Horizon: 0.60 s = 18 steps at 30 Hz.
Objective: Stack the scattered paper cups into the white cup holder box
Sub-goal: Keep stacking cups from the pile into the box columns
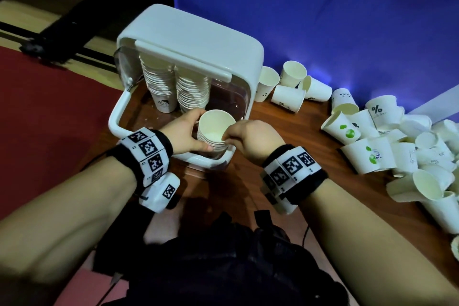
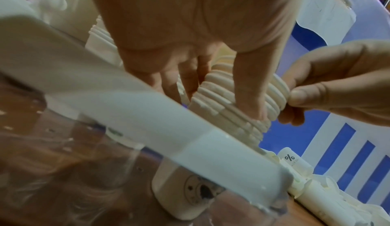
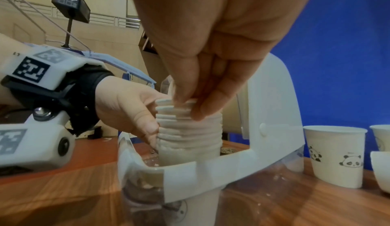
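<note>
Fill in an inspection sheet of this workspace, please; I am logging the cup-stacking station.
Surface: brown wooden table, specks visible.
Job's things: white cup holder box, lid open, two stacks at its back; third cup stack at its front.
Clutter: loose paper cups heaped right of the box.
Grippers: left hand grips the third stack's side; right hand pinches its rim.
Cables: thin black cable near the person's lap.
Surroundings: blue backdrop, red floor.

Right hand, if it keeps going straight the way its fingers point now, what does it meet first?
Likely the top rim of the nested cup stack in the cup holder box; the right hand already pinches it from above.
</note>
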Each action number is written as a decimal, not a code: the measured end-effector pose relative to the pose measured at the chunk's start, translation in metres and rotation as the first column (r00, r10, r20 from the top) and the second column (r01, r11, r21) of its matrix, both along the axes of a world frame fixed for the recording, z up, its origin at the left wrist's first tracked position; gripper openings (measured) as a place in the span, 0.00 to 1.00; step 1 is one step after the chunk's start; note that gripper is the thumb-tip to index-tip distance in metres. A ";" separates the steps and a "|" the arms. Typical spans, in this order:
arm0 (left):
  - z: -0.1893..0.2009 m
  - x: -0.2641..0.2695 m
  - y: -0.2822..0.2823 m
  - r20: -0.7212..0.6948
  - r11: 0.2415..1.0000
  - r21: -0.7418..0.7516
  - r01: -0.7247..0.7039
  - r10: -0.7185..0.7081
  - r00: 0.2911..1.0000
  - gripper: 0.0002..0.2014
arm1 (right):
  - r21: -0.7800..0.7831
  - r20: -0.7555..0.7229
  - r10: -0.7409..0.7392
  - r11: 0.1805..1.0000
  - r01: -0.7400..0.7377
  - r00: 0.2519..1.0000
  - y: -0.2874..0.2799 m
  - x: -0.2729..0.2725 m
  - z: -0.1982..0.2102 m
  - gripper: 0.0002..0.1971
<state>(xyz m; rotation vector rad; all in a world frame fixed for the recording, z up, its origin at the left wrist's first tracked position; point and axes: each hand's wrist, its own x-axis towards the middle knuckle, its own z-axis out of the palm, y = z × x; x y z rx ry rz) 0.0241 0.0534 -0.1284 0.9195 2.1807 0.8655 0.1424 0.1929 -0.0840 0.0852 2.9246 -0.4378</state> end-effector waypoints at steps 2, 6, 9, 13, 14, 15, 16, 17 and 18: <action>0.001 -0.002 -0.003 0.003 1.000 -0.025 0.004 -0.004 1.000 0.43 | 0.001 0.003 0.000 1.000 0.000 1.000 -0.001 -0.005 -0.001 0.12; 0.021 0.000 -0.014 -0.032 0.998 -0.065 -0.024 0.022 0.999 0.43 | -0.050 -0.108 -0.015 0.999 0.010 0.994 0.002 0.005 -0.002 0.13; 0.055 0.011 -0.020 -0.237 0.998 -0.050 -0.048 0.035 0.971 0.30 | -0.141 -0.183 -0.100 0.987 0.075 0.978 0.019 0.026 0.007 0.13; 0.098 0.046 -0.001 -0.336 1.000 0.001 0.025 -0.024 0.942 0.16 | -0.157 -0.169 -0.289 0.952 0.264 0.942 0.068 0.058 0.020 0.10; 0.104 0.054 0.008 -0.344 0.999 0.007 0.049 -0.043 0.938 0.15 | -0.142 -0.163 -0.343 0.936 0.322 0.925 0.082 0.064 0.022 0.09; 0.109 0.062 0.021 -0.349 0.997 0.020 0.070 -0.059 0.935 0.14 | -0.124 -0.157 -0.390 0.919 0.374 0.907 0.096 0.069 0.022 0.09; 0.112 0.070 0.038 -0.354 0.996 0.028 0.088 -0.072 0.932 0.13 | -0.108 -0.153 -0.426 0.904 0.414 0.892 0.112 0.073 0.025 0.08; 0.112 0.075 0.054 -0.358 0.995 0.025 0.094 -0.079 0.930 0.14 | -0.097 -0.145 -0.454 0.891 0.444 0.879 0.125 0.075 0.026 0.08; 0.112 0.080 0.074 -0.357 0.996 0.005 0.089 -0.081 0.931 0.14 | -0.083 -0.142 -0.478 0.879 0.470 0.867 0.140 0.076 0.028 0.08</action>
